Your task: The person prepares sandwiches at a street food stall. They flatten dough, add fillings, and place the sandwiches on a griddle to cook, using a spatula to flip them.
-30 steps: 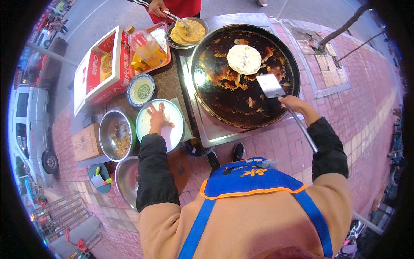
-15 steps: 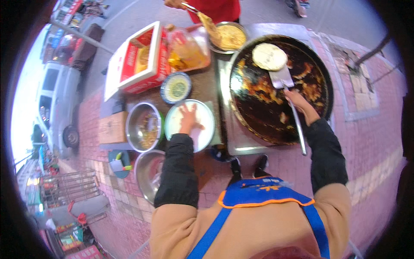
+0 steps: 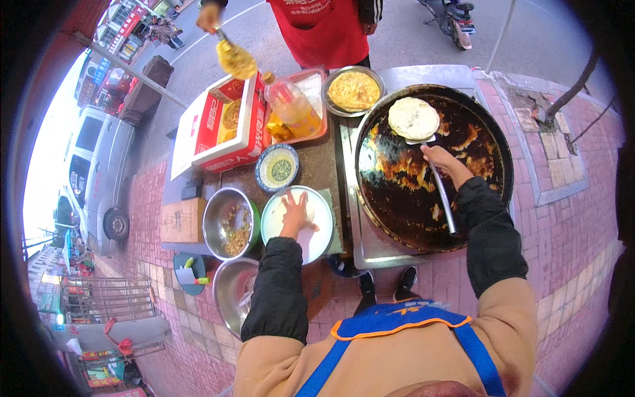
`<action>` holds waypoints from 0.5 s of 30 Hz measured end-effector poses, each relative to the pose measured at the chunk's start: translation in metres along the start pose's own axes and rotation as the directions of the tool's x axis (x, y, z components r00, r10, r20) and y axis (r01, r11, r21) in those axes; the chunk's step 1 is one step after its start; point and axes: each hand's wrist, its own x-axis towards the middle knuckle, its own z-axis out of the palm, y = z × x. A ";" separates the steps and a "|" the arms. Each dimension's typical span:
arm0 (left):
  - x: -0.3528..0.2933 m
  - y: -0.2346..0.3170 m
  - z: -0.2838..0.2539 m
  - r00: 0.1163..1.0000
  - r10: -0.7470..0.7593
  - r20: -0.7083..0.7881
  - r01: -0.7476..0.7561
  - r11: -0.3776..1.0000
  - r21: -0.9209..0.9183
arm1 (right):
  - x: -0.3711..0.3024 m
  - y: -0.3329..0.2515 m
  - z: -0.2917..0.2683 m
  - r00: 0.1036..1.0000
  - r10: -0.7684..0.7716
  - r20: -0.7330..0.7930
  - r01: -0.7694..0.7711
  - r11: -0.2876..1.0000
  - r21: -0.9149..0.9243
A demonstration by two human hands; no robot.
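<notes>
My right hand is wrapped round the long metal handle of a spatula. The spatula's blade is mostly hidden under a pale round flatbread at the far side of a large, dark, oily griddle pan. To the left, my left hand rests with fingers spread on white, smooth contents, perhaps dough, in a round pale-rimmed basin. Just beyond it stands a blue-and-white bowl with green bits in liquid.
Across the stall, a person in a red apron holds a browned flatbread with tongs above a red-and-white foam box. A metal plate bears another flatbread. Metal bowls stand left; an oil bottle stands in a pink tray.
The spatula blade has slid further under the pale flatbread. The other person's flatbread has moved left from the metal plate to above the foam box. My left hand stays in the basin.
</notes>
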 end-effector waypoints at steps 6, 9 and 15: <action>0.010 -0.006 0.012 1.000 -0.006 -0.023 0.008 0.995 0.102 | 0.025 0.024 0.002 0.981 -0.189 -0.042 0.180 0.970 -0.165; 0.021 -0.016 0.023 0.999 0.039 0.004 -0.039 0.996 0.081 | 0.001 0.025 -0.002 0.935 -0.353 -0.036 0.347 0.931 -0.112; 0.040 -0.034 0.037 0.991 0.135 0.004 -0.133 0.972 0.194 | -0.095 0.036 -0.017 0.962 -0.072 0.263 0.082 0.996 -0.025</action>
